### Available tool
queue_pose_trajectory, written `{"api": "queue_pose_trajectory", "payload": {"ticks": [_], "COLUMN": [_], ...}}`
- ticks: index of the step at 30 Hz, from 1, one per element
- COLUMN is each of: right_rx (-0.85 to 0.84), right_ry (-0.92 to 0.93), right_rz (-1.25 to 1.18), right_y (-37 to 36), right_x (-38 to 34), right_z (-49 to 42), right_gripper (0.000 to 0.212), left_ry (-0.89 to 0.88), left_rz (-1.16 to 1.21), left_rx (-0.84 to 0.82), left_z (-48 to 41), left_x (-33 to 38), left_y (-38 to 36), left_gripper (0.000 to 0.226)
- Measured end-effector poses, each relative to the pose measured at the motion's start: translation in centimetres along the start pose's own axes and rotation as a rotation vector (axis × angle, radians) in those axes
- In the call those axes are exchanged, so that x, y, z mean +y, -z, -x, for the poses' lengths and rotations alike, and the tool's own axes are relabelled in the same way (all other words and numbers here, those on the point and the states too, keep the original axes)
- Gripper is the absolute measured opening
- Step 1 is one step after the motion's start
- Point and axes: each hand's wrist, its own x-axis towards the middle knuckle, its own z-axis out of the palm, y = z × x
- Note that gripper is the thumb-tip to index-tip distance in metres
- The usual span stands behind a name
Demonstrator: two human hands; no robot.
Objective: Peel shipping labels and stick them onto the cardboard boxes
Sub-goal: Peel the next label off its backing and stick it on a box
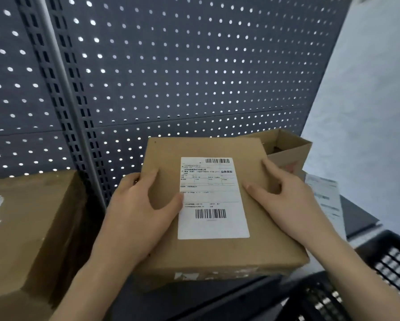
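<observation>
At the far left stands a second box (32, 228) with a torn label on its side, in front of a dark pegboard wall (194, 66). Next comes the left hand (138, 205), which grips the left edge of the cardboard box (217, 253): its forefinger lies along the top near that edge, the other fingers curl round the side, and the thumb stretches across the top until its tip touches the left margin of the shipping label (211, 200). The label lies flat on the middle of the box top, barcodes at its upper and lower ends, squarely between the two hands. The right hand (291, 198) clasps the right edge, thumb and forefinger spread on the top just beside the label without touching it, the remaining fingers bent over the side. Behind it sits an open carton (287, 147), then a sheet of labels (326, 198) and a black basket (391, 262).
</observation>
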Motion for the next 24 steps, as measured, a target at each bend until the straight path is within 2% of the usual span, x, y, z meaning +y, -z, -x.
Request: {"api": "queue_pose_trajectory", "payload": {"ticks": [9, 16, 24], "right_rx": [0.23, 0.404, 0.535], "right_ry": [-0.198, -0.376, -0.568], "right_rz": [-0.009, 0.04, 0.055], "right_y": [6.7, 13.2, 18.2], "right_x": [4.2, 10.4, 18.2], "right_z": [6.9, 12.2, 17.6], "right_gripper": [0.076, 0.076, 0.074], "left_ry": [-0.229, -0.377, -0.459], "left_rz": [0.156, 0.235, 0.259], "left_rx": [-0.151, -0.329, -0.559], "left_z": [1.1, 2.9, 6.5], "left_x": [6.3, 14.2, 22.4], "left_y": [-4.3, -11.5, -20.0], "left_gripper": [0.076, 0.077, 0.078]}}
